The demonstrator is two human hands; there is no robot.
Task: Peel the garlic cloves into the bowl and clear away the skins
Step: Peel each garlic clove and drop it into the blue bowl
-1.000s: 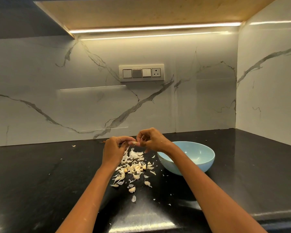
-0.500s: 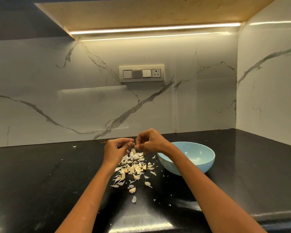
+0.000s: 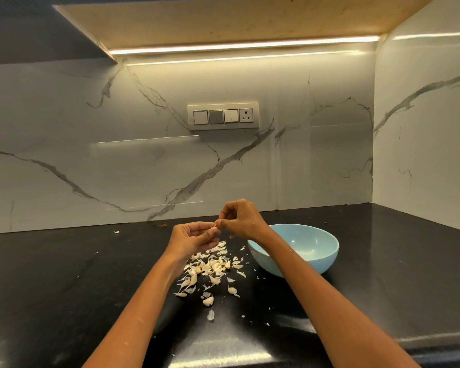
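Pale, papery garlic clove being pinched between curled fingers of the left hand and right hand, both hovering above the glossy black stone counter. Lying below them, a scattered heap of whitish garlic skins and cloves, just beside the round light-blue bowl.

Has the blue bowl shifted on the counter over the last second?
No. The blue bowl sits in the same spot, right of the skin pile, below the switch plate.
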